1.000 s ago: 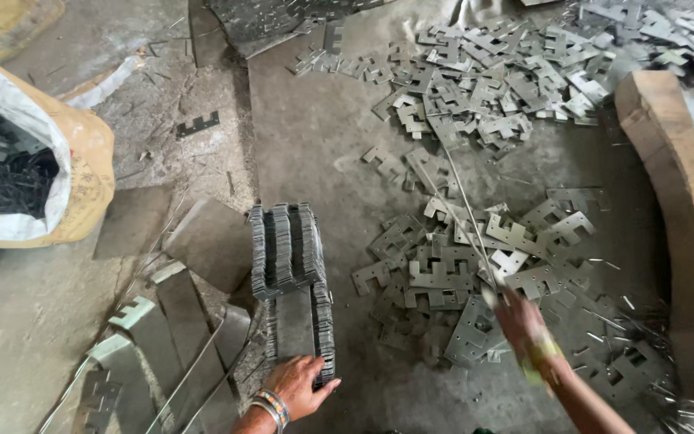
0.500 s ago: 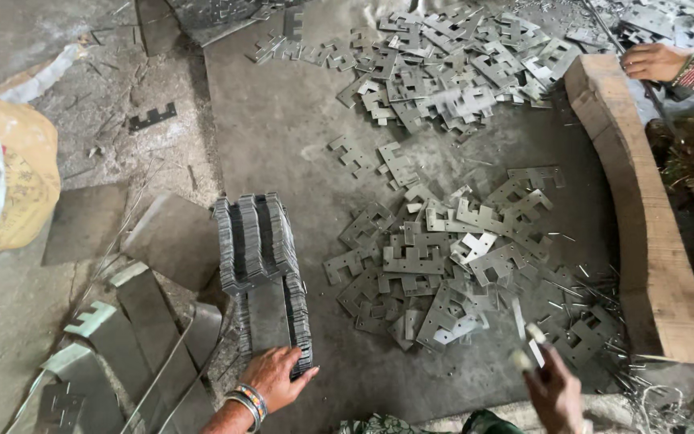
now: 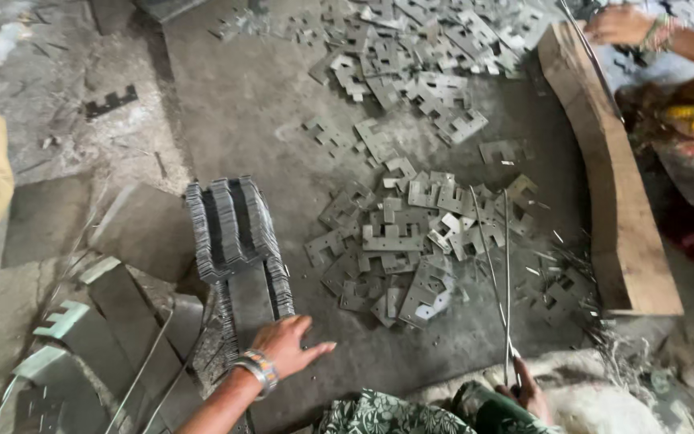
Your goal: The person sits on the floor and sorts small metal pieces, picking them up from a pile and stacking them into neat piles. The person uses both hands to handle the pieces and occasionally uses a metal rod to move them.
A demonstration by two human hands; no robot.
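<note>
Nearest the camera, the person's left hand (image 3: 289, 344) lies palm-down with fingers spread, resting on the near end of a long stack of stamped metal plates (image 3: 238, 245) packed edge-up in a row; it presses rather than grips. At about five o'clock the right hand (image 3: 528, 391) is closed around the lower ends of two thin metal rods (image 3: 501, 265), which rise toward twelve o'clock across the floor.

Just beyond the rods' tips, at roughly one o'clock from the left hand, a loose heap of notched plates (image 3: 411, 241) lies flat and jumbled on the concrete floor (image 3: 242, 112), well apart from the ordered stack. Farther off, toward twelve o'clock, a second, wider scatter of plates (image 3: 419, 56) spreads out. A curved wooden beam (image 3: 604, 177) borders the heaps at two o'clock, and beyond it another person's hand (image 3: 620, 24) shows at the top edge. Larger sheet offcuts (image 3: 122, 233) lie at nine o'clock beside the stack.

Judging by this, the work seems to be at the gathering stage: the stack is being steadied while the rods reach for loose pieces. The next move would likely call for slipping the rods through the plates' notches without disturbing the stack.
</note>
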